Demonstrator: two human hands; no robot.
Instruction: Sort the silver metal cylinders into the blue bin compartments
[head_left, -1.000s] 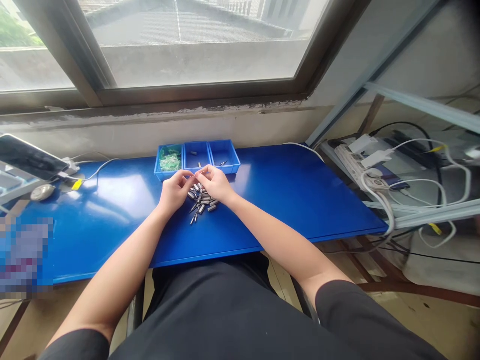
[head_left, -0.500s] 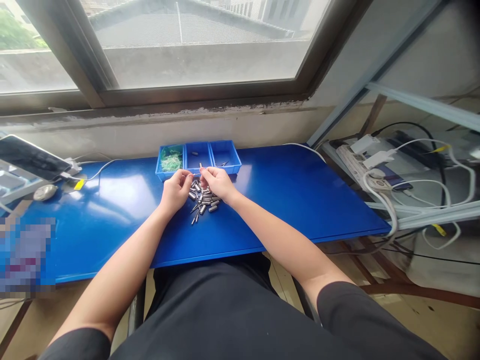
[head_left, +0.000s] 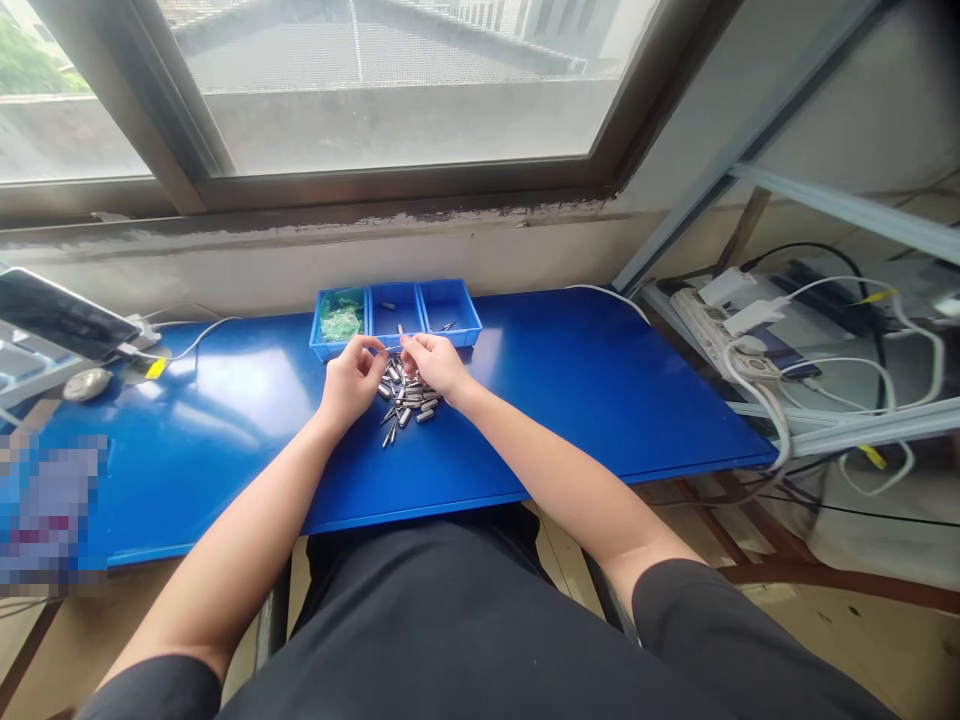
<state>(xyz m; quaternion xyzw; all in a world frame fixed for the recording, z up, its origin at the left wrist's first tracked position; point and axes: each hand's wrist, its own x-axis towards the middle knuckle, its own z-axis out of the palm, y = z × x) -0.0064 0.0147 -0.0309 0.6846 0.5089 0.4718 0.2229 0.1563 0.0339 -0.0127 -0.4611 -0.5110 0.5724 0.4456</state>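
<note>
My left hand [head_left: 355, 374] is closed in a pinch, thumb against forefinger, above a pile of small metal parts [head_left: 407, 400]. Facing it, my right hand [head_left: 435, 366] pinches too, its fingertips a short gap away. A thin metal piece [head_left: 394, 349] spans that gap, gripped at both ends; its exact kind is too small to make out. Short silvery cylinders and slim pointed pieces make up the pile, partly hidden under my hands. Just behind stands a blue three-compartment tray [head_left: 466, 338].
Green-tinted plastic bags [head_left: 341, 318] fill the tray's left compartment; a few metal parts lie in the others. On the blue table [head_left: 570, 400], a phone [head_left: 64, 312] and a mouse [head_left: 86, 384] are at left. A power strip with cables [head_left: 720, 335] sits right, by a metal frame.
Both hands stay almost in place, still pinched together over the pile. The thin piece between the fingertips shows a little more plainly. The whole view has shifted slightly.
</note>
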